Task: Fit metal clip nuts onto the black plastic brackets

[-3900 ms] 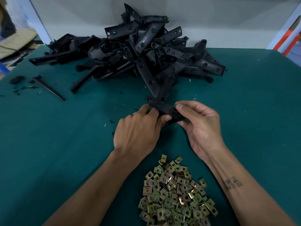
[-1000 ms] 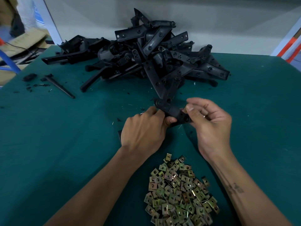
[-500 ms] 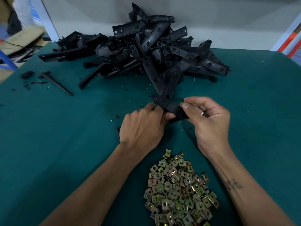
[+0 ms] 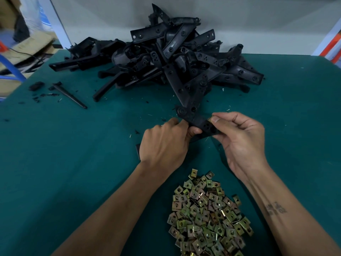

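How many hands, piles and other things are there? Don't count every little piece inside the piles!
hands: 2, the left hand and the right hand
piles: 2, the black brackets pile and the clip nuts pile
held bracket: 1
pinched clip nut: 1
lone black rod: 1
Total: 7

View: one head cam only — no 2nd view, so nothing shared.
Position: above the near edge of the green table (image 4: 55, 163), worn on the person's head.
Facing: fwd and down, toward the grey wall (image 4: 239, 19) at the far edge.
Nearness: close — forearms enter from the bottom edge; left hand (image 4: 164, 145) and right hand (image 4: 241, 139) sit mid-frame.
Lens: wide-angle; table edges bend at the sides.
Far end: bracket pile (image 4: 166, 58) near the top.
Near end: clip nut heap (image 4: 208, 215) bottom centre.
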Motion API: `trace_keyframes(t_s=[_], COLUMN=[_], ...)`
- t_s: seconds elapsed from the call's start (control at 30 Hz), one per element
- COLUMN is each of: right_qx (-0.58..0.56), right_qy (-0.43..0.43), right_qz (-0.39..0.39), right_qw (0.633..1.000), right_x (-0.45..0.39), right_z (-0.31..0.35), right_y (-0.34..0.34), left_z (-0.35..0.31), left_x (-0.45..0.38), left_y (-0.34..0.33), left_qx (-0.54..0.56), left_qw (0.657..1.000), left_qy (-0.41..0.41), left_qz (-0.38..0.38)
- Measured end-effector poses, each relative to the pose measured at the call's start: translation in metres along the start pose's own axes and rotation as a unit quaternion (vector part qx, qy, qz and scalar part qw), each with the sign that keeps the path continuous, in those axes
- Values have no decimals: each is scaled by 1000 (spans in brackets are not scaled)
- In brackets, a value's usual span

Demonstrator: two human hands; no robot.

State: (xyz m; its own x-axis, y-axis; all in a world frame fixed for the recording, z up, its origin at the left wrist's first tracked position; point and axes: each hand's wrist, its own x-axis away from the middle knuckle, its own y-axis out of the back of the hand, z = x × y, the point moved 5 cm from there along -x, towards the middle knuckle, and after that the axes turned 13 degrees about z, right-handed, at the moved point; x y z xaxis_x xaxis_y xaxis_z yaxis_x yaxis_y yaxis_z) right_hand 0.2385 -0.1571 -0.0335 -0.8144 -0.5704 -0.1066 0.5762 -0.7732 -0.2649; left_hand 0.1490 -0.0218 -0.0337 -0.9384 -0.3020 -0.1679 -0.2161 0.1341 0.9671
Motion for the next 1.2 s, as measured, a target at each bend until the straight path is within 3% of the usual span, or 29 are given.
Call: trace_keyframes(t_s=[0.3,0.43,0.6,0.7,0.9,0.97,1.07,1.2], right_qx=[-19,36,143,117,60,135,318,352], right_qy=[-5,11,64,55,-13,-21,-12,-33], right_qz=[-8,-12,42,44,130,96,49,201], right_qw=[1000,999,987,991,990,986,947,914], right_x=[2,2,3,3,-2,1,20,55], right_z=[-1,0,3,2,4,10,22,10], right_y=[-4,-4,-7,-6,-5,9,27,7], left_z=[1,1,3,3,4,4,3,3], left_x=[0,1,2,2,0,-1,-1,-2], left_y=[-1,-1,0,-1,-1,-1,-2,-1], left_qx=[4,4,10,11,10,8,-1,-15], left_qw=[1000,1000,1000,1000,1000,1000,1000,1000], left_qy=[-6,-10,-6,2,2,7,13,20], left_qz=[-3,-5,-5,-1,-1,6,17,12])
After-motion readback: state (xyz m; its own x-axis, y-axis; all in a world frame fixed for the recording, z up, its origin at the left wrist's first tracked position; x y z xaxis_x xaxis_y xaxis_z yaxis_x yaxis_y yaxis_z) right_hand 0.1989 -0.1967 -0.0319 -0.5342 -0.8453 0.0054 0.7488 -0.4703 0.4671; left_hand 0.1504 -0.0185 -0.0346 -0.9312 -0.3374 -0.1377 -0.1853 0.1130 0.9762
